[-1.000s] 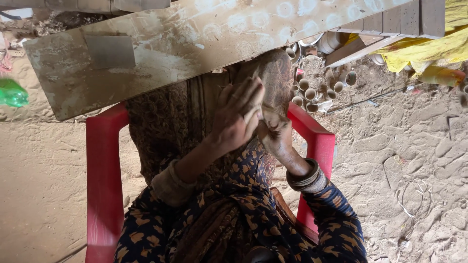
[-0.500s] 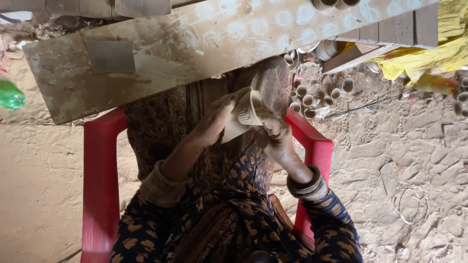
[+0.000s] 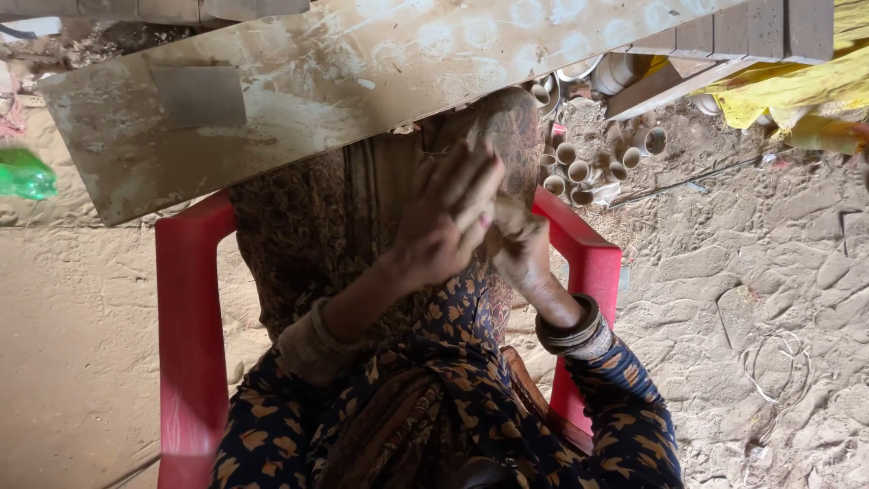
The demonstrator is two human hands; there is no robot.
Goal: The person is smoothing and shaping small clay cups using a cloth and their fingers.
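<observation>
Bright, even daylight w/ soft shadows, mild glare on pale plank (image 3: pixel 380 81), hands slightly motion-blurred.

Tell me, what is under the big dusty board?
Under the board, small clay cups sit on the sandy ground. The board hides whatever lies farther under it. The hands press together below its edge.

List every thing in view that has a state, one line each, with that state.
Left hand: clay-smeared, pressed against the right hand.
Right hand: clay-smeared, closed around a lump of clay.
Small clay cups: on the ground, open ends showing, clustered.
Red plastic chair: upright, occupied.
Wooden board: clay-stained, with ring marks.
Green bottle: lying on the ground.
</observation>
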